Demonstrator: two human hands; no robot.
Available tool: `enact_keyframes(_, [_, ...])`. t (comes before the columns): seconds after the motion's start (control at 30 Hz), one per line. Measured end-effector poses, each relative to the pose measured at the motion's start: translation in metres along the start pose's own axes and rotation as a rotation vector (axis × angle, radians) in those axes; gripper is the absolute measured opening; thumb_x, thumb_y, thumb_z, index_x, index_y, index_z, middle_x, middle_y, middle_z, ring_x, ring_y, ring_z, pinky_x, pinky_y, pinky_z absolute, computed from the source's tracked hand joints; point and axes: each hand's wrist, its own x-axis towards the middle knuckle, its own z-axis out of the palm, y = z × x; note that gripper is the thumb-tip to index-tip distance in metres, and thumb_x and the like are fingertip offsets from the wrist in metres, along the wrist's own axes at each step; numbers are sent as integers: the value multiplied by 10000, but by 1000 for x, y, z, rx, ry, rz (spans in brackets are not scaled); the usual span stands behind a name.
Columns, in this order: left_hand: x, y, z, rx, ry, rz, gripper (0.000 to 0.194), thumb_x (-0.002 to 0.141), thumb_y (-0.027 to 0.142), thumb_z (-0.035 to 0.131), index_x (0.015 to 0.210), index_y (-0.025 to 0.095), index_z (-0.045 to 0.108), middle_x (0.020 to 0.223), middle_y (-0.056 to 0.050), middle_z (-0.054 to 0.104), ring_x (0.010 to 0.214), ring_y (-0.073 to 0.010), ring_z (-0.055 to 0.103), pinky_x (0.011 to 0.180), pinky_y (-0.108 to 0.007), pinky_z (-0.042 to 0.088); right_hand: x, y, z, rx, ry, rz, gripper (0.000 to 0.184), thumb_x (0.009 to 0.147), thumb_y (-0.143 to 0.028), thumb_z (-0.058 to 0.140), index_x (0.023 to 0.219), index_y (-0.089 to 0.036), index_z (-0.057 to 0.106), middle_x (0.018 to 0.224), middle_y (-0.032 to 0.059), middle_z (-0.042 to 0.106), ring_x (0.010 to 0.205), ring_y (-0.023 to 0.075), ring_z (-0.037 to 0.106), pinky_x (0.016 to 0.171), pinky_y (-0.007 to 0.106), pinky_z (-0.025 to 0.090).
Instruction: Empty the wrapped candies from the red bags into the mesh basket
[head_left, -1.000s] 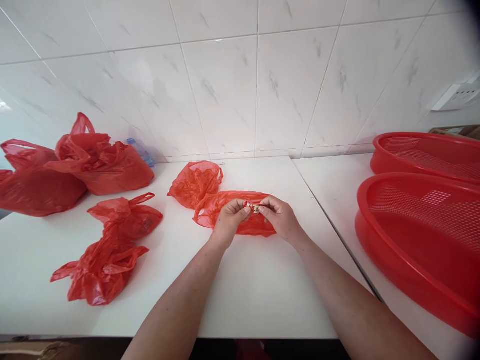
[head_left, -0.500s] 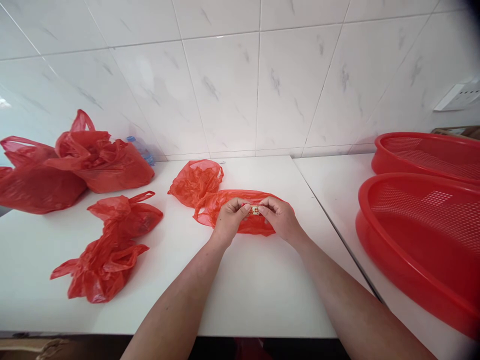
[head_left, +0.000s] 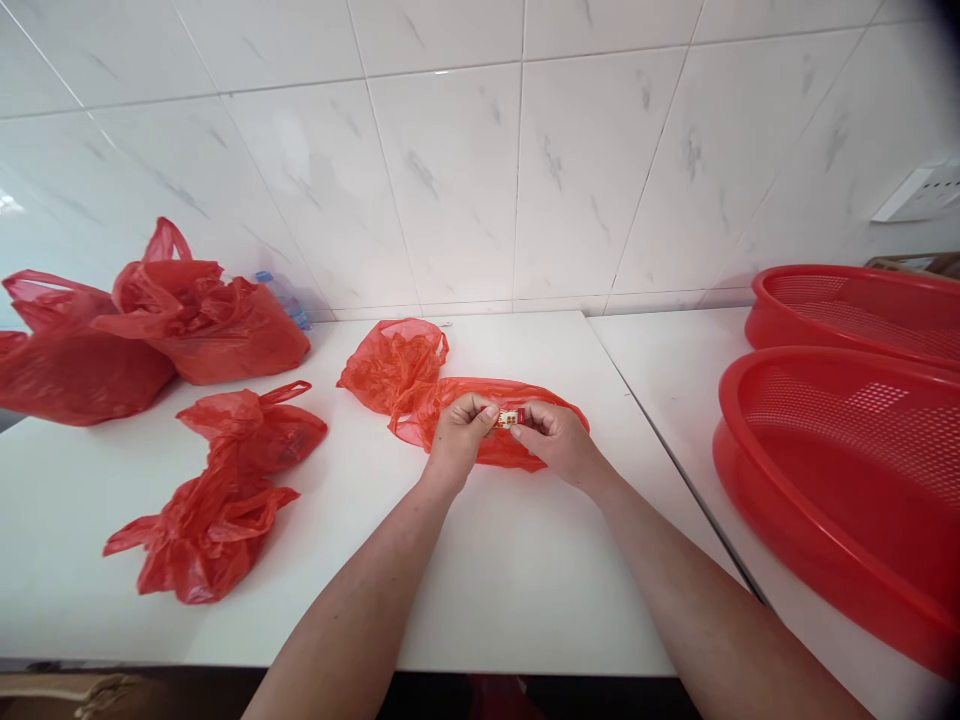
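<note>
Between my two hands is a small red-and-cream printed wrapper [head_left: 511,418], the size of a wrapped candy. Whether anything is inside it, I cannot tell. My left hand [head_left: 463,440] pinches its left end between thumb and forefinger. At the right end, the fingers of my right hand [head_left: 559,438] are closed on it, with the thumb low along its edge. Beneath both hands a thin red plastic bag [head_left: 525,456] lies spread on the white table [head_left: 480,570]. Another crumpled red plastic bag [head_left: 390,365] touches it at the back left.
Two knotted red bags [head_left: 202,530] lie on the left. Behind them stand fuller red bags [head_left: 225,340] and a clear bottle [head_left: 281,295] by the tiled wall. On the right are two large red perforated baskets [head_left: 757,480], past a seam between tables.
The wrapper has been turned and straightened, so its printed face and red right end now show. My right thumb has shifted down; the left hand has hardly moved.
</note>
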Motion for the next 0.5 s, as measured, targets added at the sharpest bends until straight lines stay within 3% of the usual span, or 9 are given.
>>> enact_keyframes(0.23, [-3,4,5,4,-84,-78,245,759,400,628,811,162,614,777,-15,592,681,-110,513,655,-257,426,1,3,0,-54,93,11,190,767,-323,507,617,-216,459,579,-35,377,519,107,305,464,253,233])
enact_keyframes(0.5, [-2,3,3,18,-97,-57,278,785,413,604,714,145,574,658,4,533,632,-107,475,625,-248,399,2,1,2,-59,81,-17,277,752,-299,528,585,-211,327,561,-50,320,516,96,283,455,241,225])
